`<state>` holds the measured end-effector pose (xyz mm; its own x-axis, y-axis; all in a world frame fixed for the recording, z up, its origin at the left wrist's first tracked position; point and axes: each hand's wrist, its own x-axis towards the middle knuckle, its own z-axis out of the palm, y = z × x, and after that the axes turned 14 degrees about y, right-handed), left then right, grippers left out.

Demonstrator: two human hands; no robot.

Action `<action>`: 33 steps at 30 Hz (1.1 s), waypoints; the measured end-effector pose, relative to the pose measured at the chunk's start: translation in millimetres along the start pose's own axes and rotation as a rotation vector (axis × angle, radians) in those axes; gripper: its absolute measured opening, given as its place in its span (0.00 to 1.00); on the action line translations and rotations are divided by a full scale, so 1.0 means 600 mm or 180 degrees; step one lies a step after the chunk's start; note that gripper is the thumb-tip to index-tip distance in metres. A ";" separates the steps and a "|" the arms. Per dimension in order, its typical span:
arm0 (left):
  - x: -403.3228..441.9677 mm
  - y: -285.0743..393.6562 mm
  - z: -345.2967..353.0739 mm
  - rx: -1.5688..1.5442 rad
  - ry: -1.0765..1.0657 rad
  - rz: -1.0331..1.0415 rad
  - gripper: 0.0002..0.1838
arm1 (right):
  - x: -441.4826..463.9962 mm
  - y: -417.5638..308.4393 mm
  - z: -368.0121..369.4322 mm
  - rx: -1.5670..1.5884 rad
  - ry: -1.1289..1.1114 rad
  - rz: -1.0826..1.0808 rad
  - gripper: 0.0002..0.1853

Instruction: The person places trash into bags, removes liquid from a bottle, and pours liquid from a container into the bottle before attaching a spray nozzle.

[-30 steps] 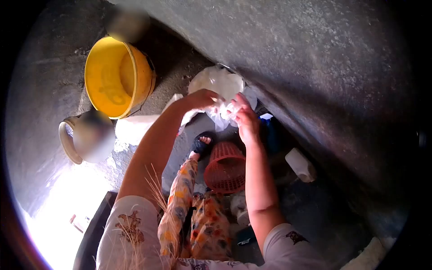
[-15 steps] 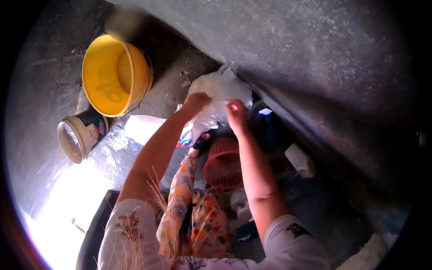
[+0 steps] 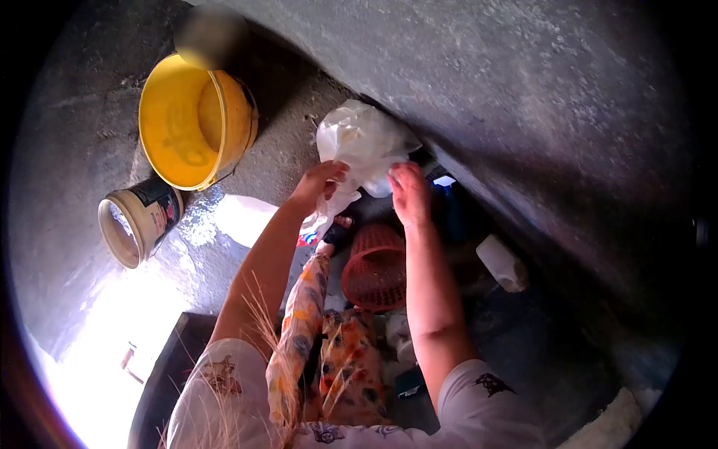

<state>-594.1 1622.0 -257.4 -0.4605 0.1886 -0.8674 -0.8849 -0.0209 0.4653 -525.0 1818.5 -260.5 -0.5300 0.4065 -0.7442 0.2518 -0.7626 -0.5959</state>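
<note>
Hands point(image 3: 323, 183) point(image 3: 409, 193), two, half-curled at one plastic bag point(image 3: 357, 133), grip unclear; two buckets point(image 3: 176, 123) point(image 3: 155, 213), one red basket point(image 3: 374, 243)

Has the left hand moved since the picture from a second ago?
Yes. Judged against the yellow bucket, the left hand has shifted leftward and lower in the view.

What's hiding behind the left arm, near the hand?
On one side of the left arm you can see white material; on the other, plastic with blue and red print. The arm covers the middle, so I can't tell whether they're one thing.
</note>
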 end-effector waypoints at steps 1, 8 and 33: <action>0.001 0.002 0.007 0.0218 -0.0275 0.0108 0.10 | 0.012 0.008 0.004 -0.0285 -0.0401 -0.0053 0.04; 0.024 0.021 0.031 0.0335 -0.0812 -0.0521 0.09 | 0.021 0.028 0.016 -0.1821 -0.0927 -0.0123 0.20; -0.406 0.035 -0.045 0.2291 0.0517 0.0970 0.19 | -0.256 0.096 -0.024 -0.4332 -0.1955 -0.3321 0.17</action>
<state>-502.4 1549.1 -41.0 -0.7284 0.1301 -0.6726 -0.4815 0.6012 0.6378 -417.3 1719.5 -185.2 -0.9953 -0.0673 0.0692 -0.0965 0.6773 -0.7294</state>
